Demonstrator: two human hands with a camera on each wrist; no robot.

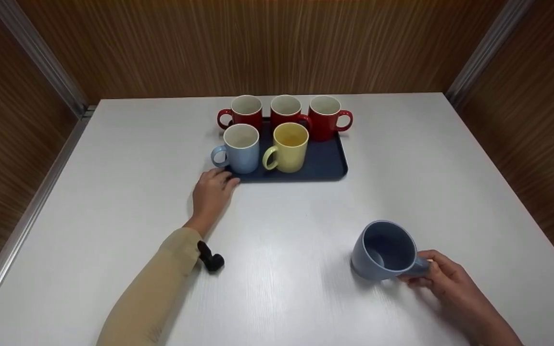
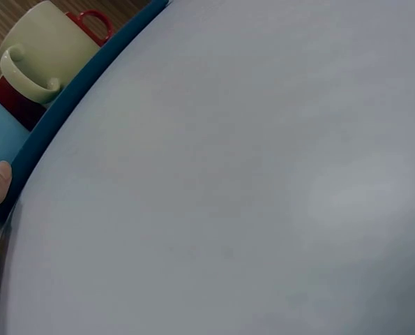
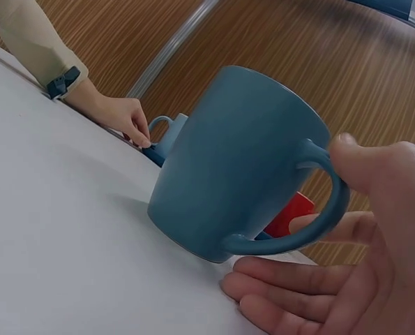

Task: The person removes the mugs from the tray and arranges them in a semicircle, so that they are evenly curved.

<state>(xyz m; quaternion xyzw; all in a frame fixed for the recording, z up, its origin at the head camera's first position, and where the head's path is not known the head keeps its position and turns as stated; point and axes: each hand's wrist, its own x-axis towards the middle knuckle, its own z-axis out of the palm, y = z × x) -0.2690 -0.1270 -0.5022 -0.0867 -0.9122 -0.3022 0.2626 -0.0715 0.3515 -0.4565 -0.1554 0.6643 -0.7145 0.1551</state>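
Observation:
My right hand (image 1: 450, 283) holds a grey-blue mug (image 3: 235, 160) by its handle, thumb and index finger pinching it while the other fingers extend below. The mug is slightly tilted, close over the front right of the white table. At the front left corner of a dark blue tray (image 1: 325, 163), my left hand (image 1: 212, 192) grips the rim, its thumb (image 2: 1, 174) on the edge. On that tray a light blue mug (image 1: 243, 156) and a yellow mug (image 1: 292, 156) stand in front. Behind them are three red mugs, at left (image 1: 248, 115), middle (image 1: 284, 111) and right (image 1: 322, 120).
Wood-grain panels (image 1: 277, 48) enclose the white table (image 1: 282, 288) at the back and both sides. A metal rail (image 1: 22, 221) follows the left edge. A black device (image 1: 210, 259) is strapped at the left sleeve's cuff.

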